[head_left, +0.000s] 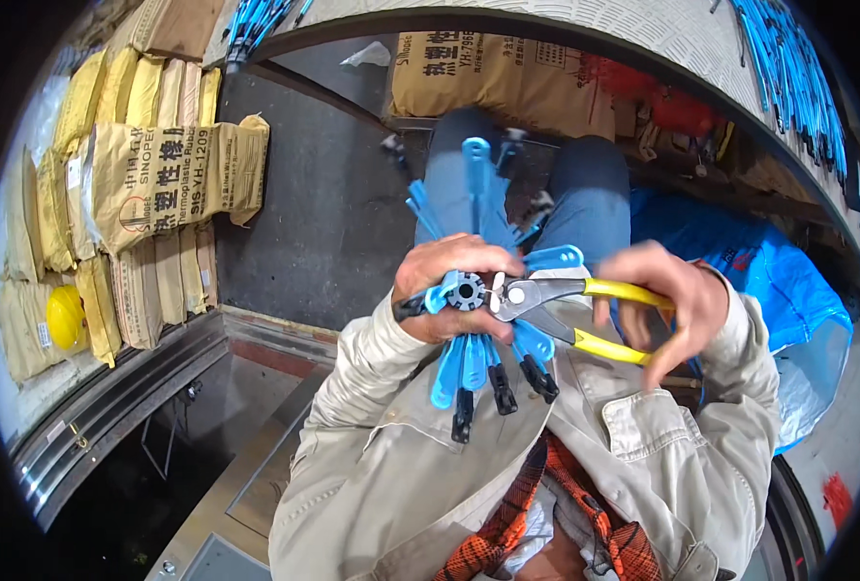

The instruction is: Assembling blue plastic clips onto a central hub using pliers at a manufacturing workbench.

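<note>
Fingers and thumb of my left hand (440,259) wrap round a molded cluster (466,290) of blue plastic pieces. The pieces fan out from a round black hub, and several end in black tips. In my right hand (677,290) are cutting pliers with yellow handles (612,347), their handles spread apart. The plier jaws (515,295) lie beside the hub, near its right side. Whether they touch it I cannot tell. My right fingers and the far blue pieces are blurred by motion.
Above my knees runs a light table edge (585,24), with bundles of blue pieces (798,87) on it at the right. Stacked paper sacks (173,184) stand at left, near a yellow helmet (65,317). A blue plastic bag (779,281) sits right of my legs.
</note>
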Demonstrator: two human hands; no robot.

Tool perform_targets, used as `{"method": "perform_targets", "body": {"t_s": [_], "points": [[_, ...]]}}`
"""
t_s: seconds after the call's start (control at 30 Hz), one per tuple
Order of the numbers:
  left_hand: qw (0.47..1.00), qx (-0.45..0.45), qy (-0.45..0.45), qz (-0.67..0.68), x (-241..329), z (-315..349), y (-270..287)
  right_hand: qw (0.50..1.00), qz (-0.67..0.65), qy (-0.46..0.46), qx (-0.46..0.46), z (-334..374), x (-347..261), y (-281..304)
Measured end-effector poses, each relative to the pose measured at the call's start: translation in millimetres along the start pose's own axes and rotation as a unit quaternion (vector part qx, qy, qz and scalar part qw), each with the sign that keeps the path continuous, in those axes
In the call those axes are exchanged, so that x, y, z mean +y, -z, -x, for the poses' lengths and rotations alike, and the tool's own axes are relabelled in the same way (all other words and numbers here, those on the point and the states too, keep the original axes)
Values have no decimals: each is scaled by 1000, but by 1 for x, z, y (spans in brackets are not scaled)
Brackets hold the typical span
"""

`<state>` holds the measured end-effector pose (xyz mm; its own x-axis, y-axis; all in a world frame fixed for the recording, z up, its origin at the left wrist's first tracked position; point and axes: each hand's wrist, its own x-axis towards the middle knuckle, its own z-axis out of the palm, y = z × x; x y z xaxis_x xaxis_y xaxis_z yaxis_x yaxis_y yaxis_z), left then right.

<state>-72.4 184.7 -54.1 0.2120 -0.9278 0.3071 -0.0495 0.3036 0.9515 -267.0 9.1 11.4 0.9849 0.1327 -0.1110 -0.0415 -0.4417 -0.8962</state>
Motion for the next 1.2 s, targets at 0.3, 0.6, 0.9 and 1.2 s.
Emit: {"method": "perform_targets", "body": {"t_s": [0.3, 0.6, 0.9, 1.2], "points": [[989, 107, 22, -95, 12, 5, -19, 899, 391, 26, 196, -12, 12, -22], [981, 166, -1, -105, 6, 10, -24, 906, 386, 26, 175, -22, 30, -27], [988, 135, 20, -72, 9, -1, -24, 866, 467, 55, 168, -20, 30, -4], [998, 28, 57, 13, 7, -2, -10, 991, 47, -66, -110, -20, -6, 61]]}}
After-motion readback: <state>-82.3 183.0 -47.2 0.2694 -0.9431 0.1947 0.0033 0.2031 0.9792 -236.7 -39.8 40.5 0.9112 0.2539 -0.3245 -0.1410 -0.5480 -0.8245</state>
